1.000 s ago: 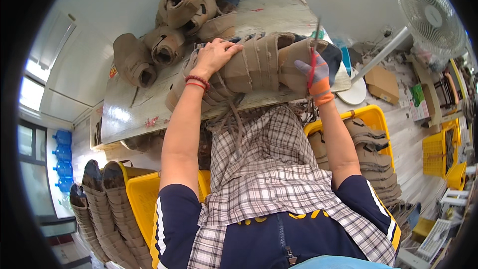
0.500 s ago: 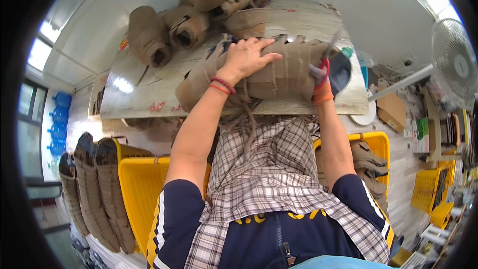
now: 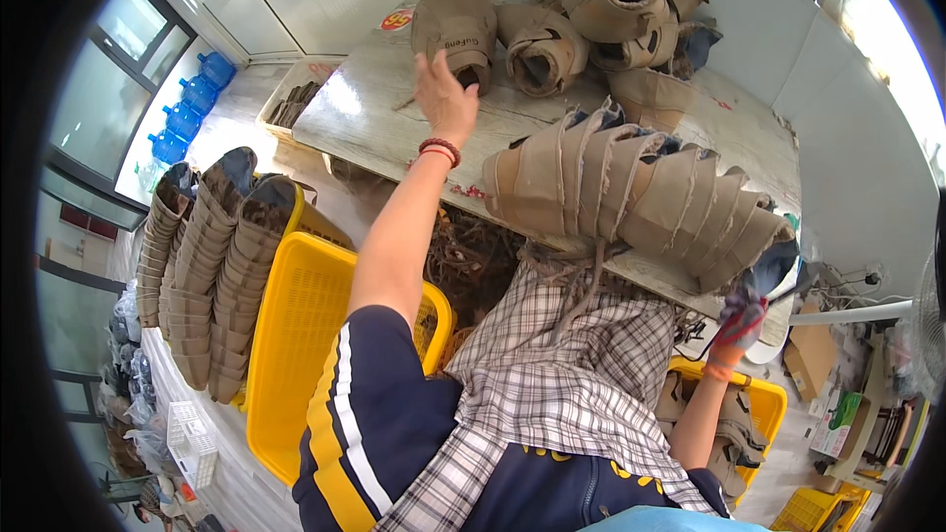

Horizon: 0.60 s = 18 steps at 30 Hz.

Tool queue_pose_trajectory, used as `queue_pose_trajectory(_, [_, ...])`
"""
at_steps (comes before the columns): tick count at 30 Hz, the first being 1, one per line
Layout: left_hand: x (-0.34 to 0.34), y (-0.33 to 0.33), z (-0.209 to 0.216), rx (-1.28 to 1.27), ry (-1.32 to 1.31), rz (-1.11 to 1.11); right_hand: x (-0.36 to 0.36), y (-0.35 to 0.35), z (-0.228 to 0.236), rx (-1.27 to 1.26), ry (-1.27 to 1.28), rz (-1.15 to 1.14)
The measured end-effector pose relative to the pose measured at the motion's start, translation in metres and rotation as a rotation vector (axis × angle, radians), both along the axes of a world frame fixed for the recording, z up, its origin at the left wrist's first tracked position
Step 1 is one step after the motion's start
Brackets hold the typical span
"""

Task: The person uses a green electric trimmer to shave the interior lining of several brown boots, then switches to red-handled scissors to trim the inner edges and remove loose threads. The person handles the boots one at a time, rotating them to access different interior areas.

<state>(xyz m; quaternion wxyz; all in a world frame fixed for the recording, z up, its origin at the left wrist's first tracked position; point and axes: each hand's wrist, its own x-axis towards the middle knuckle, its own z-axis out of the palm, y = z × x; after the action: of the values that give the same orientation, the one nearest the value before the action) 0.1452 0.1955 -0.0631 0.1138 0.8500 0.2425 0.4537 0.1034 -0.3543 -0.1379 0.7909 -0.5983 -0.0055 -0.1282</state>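
My bare left hand, with red bead bracelets at the wrist, reaches to a tan fabric shoe upper bundle at the table's far left. Its fingers are spread and overlap the bundle's near end; no grip shows. A long row of nested tan shoe uppers lies across the table's front edge, untouched by my left hand. Just off its right end is my gloved right hand, closed around scissors; their blades are blurred and their handles mostly hidden by the fingers.
More rolled tan uppers are heaped at the back of the table. Yellow baskets stand at both sides of my lap. Tall stacks of nested uppers lean at the left. A fan is at the right edge.
My left hand has left the row of nested uppers for the bundle at the far left. My right hand, with the scissors, has drawn back from the row's right end. The view has turned left.
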Motion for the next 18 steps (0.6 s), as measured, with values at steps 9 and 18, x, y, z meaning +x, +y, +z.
queue_pose_trajectory(9, [0.037, 0.084, -0.045, -0.032, 0.027, -0.050, -0.062, -0.031, 0.007, -0.203, 0.062, -0.049])
queue_pose_trajectory(18, [-0.102, 0.146, 0.040, -0.721, -0.252, -0.572, -0.094, -0.028, 0.020, -0.259, 0.114, -0.020])
